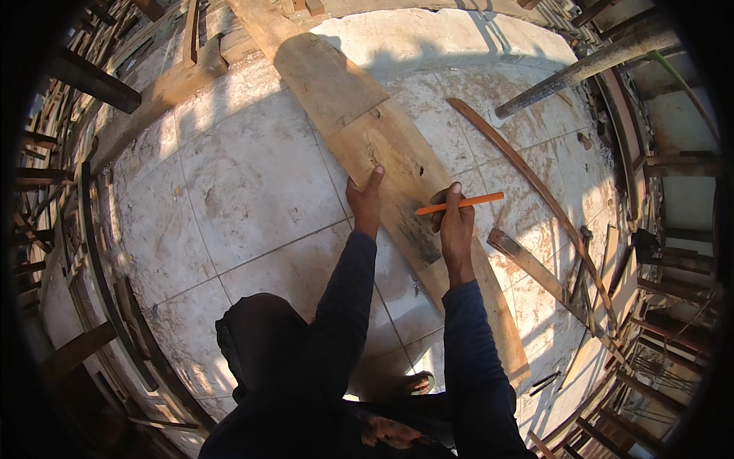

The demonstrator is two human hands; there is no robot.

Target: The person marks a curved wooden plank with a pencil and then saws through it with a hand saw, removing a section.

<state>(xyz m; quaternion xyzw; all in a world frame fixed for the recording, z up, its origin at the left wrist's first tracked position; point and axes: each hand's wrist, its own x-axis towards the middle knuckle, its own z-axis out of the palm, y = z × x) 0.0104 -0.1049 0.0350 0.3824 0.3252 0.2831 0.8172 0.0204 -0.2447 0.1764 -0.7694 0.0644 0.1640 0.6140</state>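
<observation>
A long pale plank (321, 76) runs diagonally beneath me, with a shorter board section (397, 157) on it, marked by dark stains and knots. My left hand (365, 200) grips the left edge of that section, thumb lying on its face. My right hand (456, 229) holds an orange pencil (478, 199) between thumb and fingers over the board's right side, the left end of the pencil at the stained surface. Whether that end touches the wood I cannot tell.
White dusty tiles (222, 183) lie underneath. A brown strip (520, 164) and a shorter batten (527, 264) lie to the right, near a grey pole (573, 76). Dark posts (99, 84) and stacked timber crowd both sides. A pale step (443, 38) is at the back.
</observation>
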